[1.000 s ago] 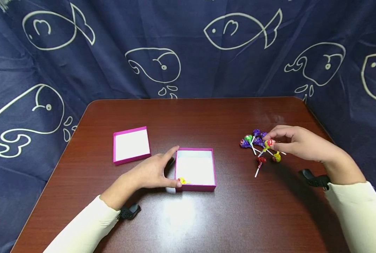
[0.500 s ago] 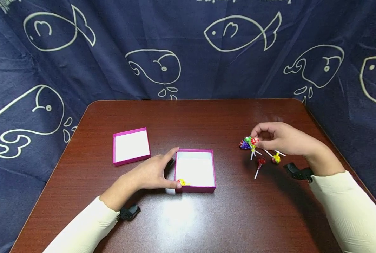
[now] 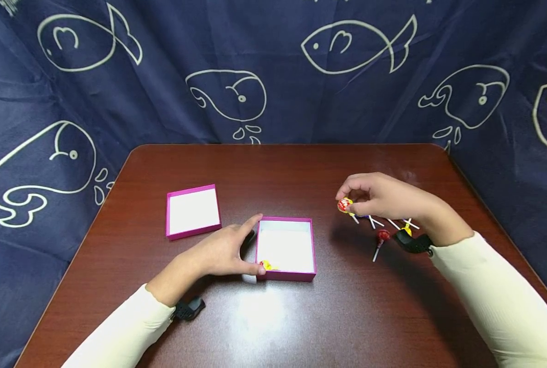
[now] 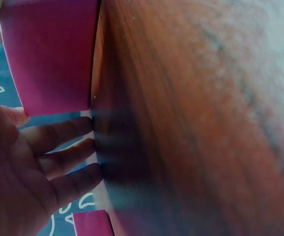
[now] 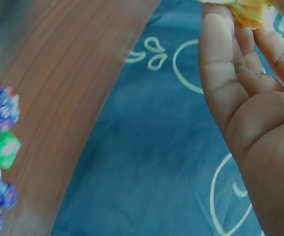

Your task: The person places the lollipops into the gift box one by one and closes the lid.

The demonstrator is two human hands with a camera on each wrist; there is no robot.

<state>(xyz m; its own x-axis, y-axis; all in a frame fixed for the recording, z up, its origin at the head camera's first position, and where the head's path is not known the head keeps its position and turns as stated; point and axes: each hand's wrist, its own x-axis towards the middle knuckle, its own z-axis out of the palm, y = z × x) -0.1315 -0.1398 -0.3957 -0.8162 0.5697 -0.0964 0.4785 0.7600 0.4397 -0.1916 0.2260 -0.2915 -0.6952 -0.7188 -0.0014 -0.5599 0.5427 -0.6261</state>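
Note:
My left hand [image 3: 222, 250] spans the left side of an open magenta box [image 3: 287, 276], thumb at its near corner and index finger at its far corner, holding it between them. In the left wrist view, the other three fingers stretch out below the magenta wall. A lollipop in a yellow wrapper [image 3: 266, 265] lies in the box's near left corner. To the right, above the table, my right hand [image 3: 383, 195] pinches a red-and-yellow lollipop [image 3: 344, 205] by its head, its white stick pointing down. Only its yellow wrapper [image 5: 250, 14] shows in the right wrist view.
A second shallow magenta tray [image 3: 193, 210] with a white inside lies left of the box. Under and behind my right hand are several lollipops, purple [image 5: 2, 112] and green [image 5: 5, 149]. A red lollipop [image 3: 383, 235] lies nearer. A blue whale-patterned curtain [image 3: 282, 102] hangs behind the table.
My right hand has moved left from the lollipop pile toward the box, carrying the red-and-yellow lollipop. My left hand and the box have stayed in place.

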